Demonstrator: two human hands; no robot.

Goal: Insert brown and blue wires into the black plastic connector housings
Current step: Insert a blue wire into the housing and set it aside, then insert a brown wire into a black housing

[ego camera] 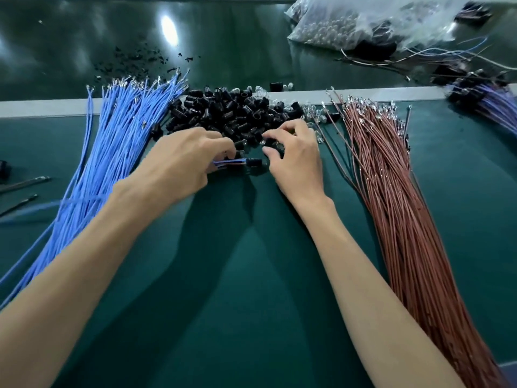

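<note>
My left hand (181,161) has its grip clamped on a short blue and brown wire pair (228,163). Thumb and curled fingers pinch it low over the dark green table (251,275). The pair runs rightward into a single black plastic connector housing (253,163). That housing sits at the wires' end between my two hands, at the near edge of the heaped pile of loose black plastic housings (223,110).

My right hand (295,158) is just beside it, fingers curled down over something dark at the pile's edge. I cannot tell whether that grip is clamped on anything, because the fingers hide it.

Left of the pile lies a thick bundle of blue wires (117,141), fanned out with metal terminals at the far end. My left forearm covers part of it. Right of the pile lies a thick bundle of reddish-brown wires (391,191), terminals also at the far end. Small clear glass bulbs (313,112) are scattered along the pile's right side.

At the far right I see a cluster of wired black housings (486,99). Beyond lie clear plastic bags (363,21) and a scatter of small black bits (134,60).
</note>
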